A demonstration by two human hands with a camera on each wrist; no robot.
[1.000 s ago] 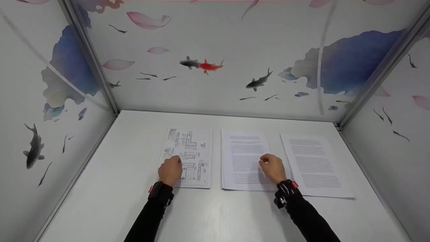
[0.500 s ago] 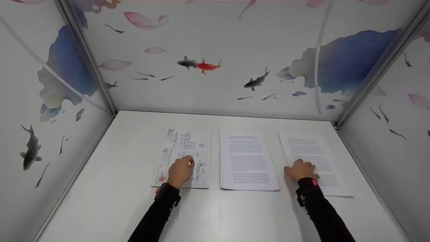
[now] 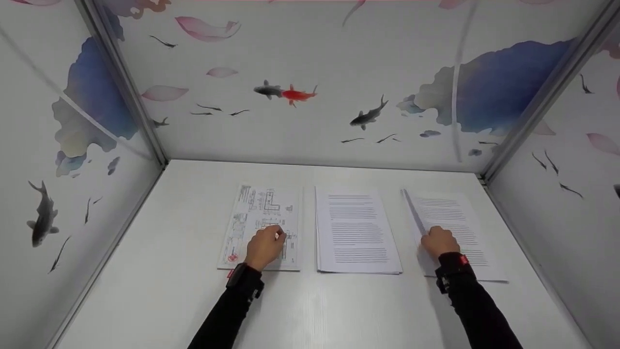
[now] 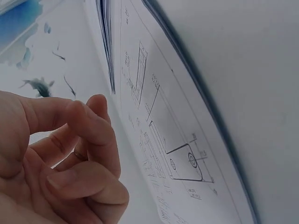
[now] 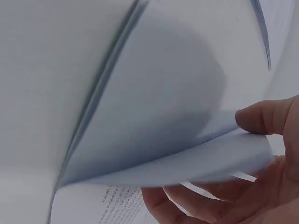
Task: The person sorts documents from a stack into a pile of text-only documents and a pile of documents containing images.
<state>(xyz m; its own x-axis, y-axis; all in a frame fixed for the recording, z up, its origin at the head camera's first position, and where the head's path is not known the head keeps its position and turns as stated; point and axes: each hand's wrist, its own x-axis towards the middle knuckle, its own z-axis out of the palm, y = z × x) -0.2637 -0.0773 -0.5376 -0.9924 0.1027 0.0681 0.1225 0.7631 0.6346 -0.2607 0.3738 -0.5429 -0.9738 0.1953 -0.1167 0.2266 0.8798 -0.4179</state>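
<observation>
My right hand (image 3: pixel 441 241) holds the lifted left edge of the top paper of the right-hand stack of printed sheets (image 3: pixel 465 232). In the right wrist view the thumb lies on the raised paper (image 5: pixel 187 163), with the other fingers beneath it; lines of print show below. How many sheets are raised, I cannot tell. Over the left-hand stack of technical drawings (image 3: pixel 254 213) hovers my left hand (image 3: pixel 265 247), its fingers loosely curled and holding nothing. The left wrist view shows those fingers beside the drawing (image 4: pixel 173 116), apart from it.
Between the two hands lies a middle stack of printed sheets (image 3: pixel 358 228). All three stacks rest on a white table (image 3: pixel 310 310). Panels with painted fish and petals, such as the back wall (image 3: pixel 310 131), enclose it at the back and both sides.
My right hand has moved right from the middle stack to the right-hand stack and raised its left edge. My left hand has shifted slightly right over the drawings.
</observation>
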